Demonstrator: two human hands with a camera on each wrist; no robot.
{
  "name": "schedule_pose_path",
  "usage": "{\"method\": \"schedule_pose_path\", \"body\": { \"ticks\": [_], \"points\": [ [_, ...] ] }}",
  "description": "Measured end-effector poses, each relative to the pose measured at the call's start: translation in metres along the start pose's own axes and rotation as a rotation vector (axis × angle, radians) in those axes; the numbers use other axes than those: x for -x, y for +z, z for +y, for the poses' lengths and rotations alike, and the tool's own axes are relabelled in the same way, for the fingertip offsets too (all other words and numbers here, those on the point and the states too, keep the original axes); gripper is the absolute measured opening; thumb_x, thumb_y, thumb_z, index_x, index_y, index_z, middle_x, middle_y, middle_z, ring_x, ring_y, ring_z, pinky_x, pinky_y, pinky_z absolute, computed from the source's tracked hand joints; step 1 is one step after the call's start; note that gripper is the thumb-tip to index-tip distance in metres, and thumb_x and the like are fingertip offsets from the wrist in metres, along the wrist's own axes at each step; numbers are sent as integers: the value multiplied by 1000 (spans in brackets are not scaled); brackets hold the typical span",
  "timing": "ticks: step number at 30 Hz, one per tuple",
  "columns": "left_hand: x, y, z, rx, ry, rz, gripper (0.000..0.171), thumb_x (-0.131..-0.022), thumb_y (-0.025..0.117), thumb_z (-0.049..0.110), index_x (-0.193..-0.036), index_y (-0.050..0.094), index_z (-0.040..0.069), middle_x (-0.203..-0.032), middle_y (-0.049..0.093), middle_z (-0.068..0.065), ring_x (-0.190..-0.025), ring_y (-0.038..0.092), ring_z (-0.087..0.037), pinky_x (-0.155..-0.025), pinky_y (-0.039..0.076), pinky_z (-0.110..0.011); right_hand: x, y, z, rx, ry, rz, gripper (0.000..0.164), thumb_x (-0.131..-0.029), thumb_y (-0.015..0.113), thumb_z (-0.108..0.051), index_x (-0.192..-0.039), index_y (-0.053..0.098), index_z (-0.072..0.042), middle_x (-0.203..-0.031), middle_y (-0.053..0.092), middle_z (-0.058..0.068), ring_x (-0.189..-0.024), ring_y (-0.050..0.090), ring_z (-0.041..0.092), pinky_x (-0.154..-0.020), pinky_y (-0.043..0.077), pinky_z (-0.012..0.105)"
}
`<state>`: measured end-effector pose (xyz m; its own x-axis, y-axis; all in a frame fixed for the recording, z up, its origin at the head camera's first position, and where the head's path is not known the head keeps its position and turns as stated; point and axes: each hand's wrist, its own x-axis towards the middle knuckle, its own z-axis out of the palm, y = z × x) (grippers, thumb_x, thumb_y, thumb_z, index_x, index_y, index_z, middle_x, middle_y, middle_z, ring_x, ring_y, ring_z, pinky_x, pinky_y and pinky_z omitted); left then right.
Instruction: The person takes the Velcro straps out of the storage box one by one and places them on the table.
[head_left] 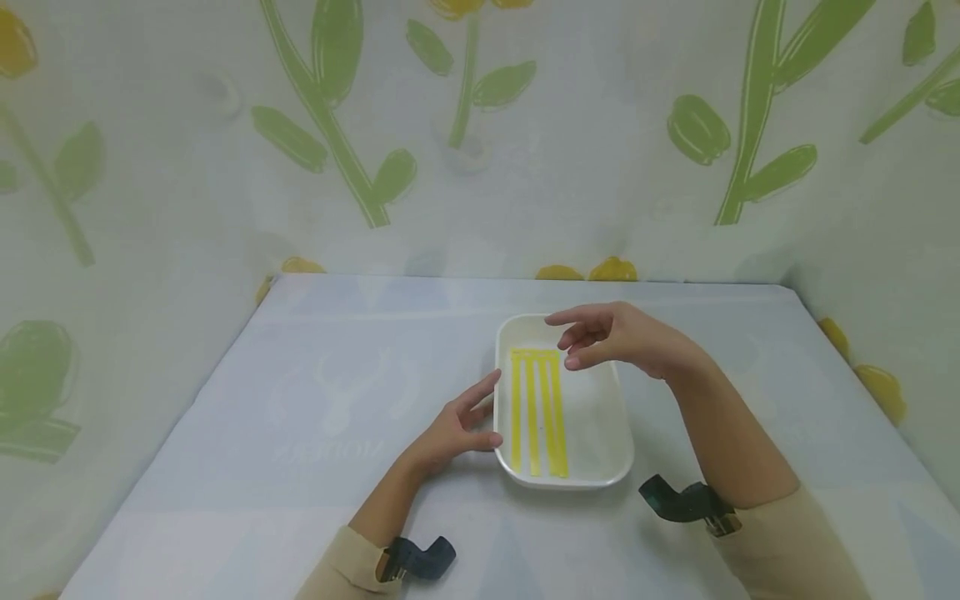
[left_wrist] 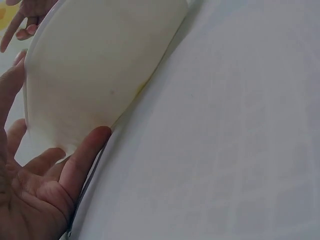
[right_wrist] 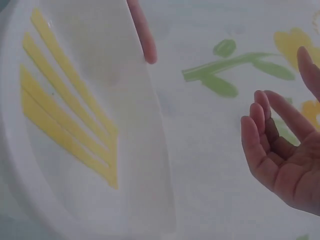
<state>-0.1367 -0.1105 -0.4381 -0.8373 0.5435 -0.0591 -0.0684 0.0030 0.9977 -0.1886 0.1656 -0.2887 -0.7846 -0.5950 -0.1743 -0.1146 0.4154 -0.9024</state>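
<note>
A white, shallow rectangular tray (head_left: 592, 417) with rounded corners stands on the table. Inside it, along its left half, lie several flat yellow strips (head_left: 532, 417) side by side, with a short one crosswise at their far end. My left hand (head_left: 457, 433) rests against the tray's left side, with fingers and thumb spread along the outer wall and rim. My right hand (head_left: 607, 333) hovers over the tray's far right part, its fingers loosely bent and holding nothing. In the left wrist view the tray's pale outer side (left_wrist: 100, 65) hides the strips.
The table (head_left: 337, 375) has a pale, faintly patterned cover. Behind it and at the sides hangs a white cloth (head_left: 562, 192) printed with green stems and yellow flowers. Dark camera mounts (head_left: 427, 558) stick out from both wrists.
</note>
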Motion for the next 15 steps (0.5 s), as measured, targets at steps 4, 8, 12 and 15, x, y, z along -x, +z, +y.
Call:
{"method": "schedule_pose_path", "body": {
  "ticks": [4, 8, 12, 15],
  "points": [
    [0, 0, -1, 11, -3, 2, 97, -74, 82, 29, -151, 23, 24, -158, 16, 3, -141, 25, -34, -94, 48, -33, -14, -1, -1, -39, 32, -18, 57, -82, 74, -18, -134, 53, -8, -114, 63, 15, -101, 62, 26, -93, 49, 39],
    [0, 0, -1, 17, -15, 9, 95, -75, 81, 26, -151, 24, 24, -158, 17, 3, -141, 26, -33, -94, 48, -32, -29, -2, -1, -74, 85, -42, 57, -82, 74, -20, -133, 53, -9, -117, 61, 15, -107, 58, 31, -97, 47, 43],
    [1, 2, 1, 23, -22, 16, 92, -77, 79, 20, -151, 24, 25, -158, 18, 3, -141, 25, -33, -94, 48, -34, -44, -3, -1, -88, 143, -64, 57, -81, 76, -23, -131, 55, -7, -119, 60, 15, -106, 58, 29, -99, 45, 45],
    [1, 3, 0, 22, -26, 17, 89, -80, 77, 17, -151, 25, 26, -158, 18, 5, -141, 25, -33, -95, 48, -36, -53, -3, 2, -82, 175, -72, 58, -80, 76, -23, -131, 55, -6, -123, 57, 18, -107, 58, 29, -100, 44, 46]
  ]
}}
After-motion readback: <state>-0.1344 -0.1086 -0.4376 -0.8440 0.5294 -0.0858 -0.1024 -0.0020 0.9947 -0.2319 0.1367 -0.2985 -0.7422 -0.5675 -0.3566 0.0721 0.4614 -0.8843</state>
